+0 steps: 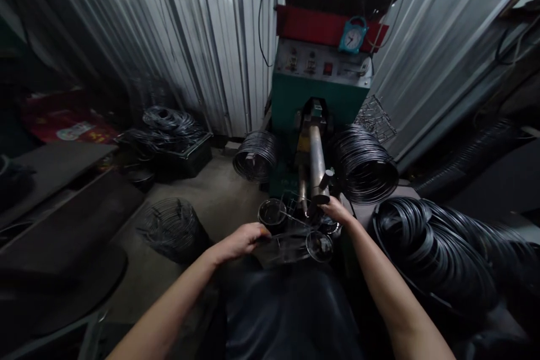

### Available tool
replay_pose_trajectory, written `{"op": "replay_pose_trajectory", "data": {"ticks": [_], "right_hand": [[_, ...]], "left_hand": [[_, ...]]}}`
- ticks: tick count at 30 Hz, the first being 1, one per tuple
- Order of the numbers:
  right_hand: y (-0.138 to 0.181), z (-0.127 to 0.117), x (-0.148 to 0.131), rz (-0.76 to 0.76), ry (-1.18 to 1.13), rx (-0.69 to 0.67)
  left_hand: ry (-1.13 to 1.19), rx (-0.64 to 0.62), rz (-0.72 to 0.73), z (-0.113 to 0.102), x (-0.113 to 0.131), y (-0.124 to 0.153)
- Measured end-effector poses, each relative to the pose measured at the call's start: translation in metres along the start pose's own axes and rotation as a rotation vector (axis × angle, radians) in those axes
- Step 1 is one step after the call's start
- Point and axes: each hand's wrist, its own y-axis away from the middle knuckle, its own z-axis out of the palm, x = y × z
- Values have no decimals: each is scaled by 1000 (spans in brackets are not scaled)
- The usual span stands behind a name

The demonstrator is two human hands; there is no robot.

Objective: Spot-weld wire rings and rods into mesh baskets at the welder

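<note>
My left hand (248, 238) is closed, with fingers pinched around the near end of a blurred wire frame (291, 244) that stretches to the right above my lap. My right hand (336, 211) reaches in beside the lower end of a thick metal arm (317, 157) on a green welding machine (320, 87). Its fingers are curled and partly hidden there, and what they grip cannot be made out. Below and between the hands are a round wire-rimmed container (272, 211) and a wire ring (319, 246). A dark apron (287, 315) covers my lap.
Wire ring bundles (255, 156) hang left of the machine, and a larger wire coil (365, 166) hangs right. Big black wire coils (434, 253) lie at right. A wire stack (172, 228) stands on the floor at left. A blue clock (353, 35) is on the machine.
</note>
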Motion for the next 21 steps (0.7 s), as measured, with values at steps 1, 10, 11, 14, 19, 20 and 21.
{"op": "replay_pose_trajectory", "data": {"ticks": [1, 10, 11, 14, 19, 20, 21], "right_hand": [[8, 2, -2, -5, -7, -22], [67, 41, 7, 156, -235, -61], [71, 47, 5, 167, -236, -74], [80, 62, -7, 182, -177, -115], [84, 73, -23, 177, -5, -87], [84, 73, -23, 186, 16, -80], [84, 72, -23, 202, 29, -75]], "left_hand": [[-70, -24, 35, -7, 15, 14], [-524, 67, -340, -56, 56, 183], [-561, 69, -400, -51, 48, 200], [-593, 58, -573, -16, 17, 243], [-386, 49, -891, 66, -43, 282], [-358, 59, -931, 81, -55, 286], [-334, 71, -971, 94, -66, 290]]}}
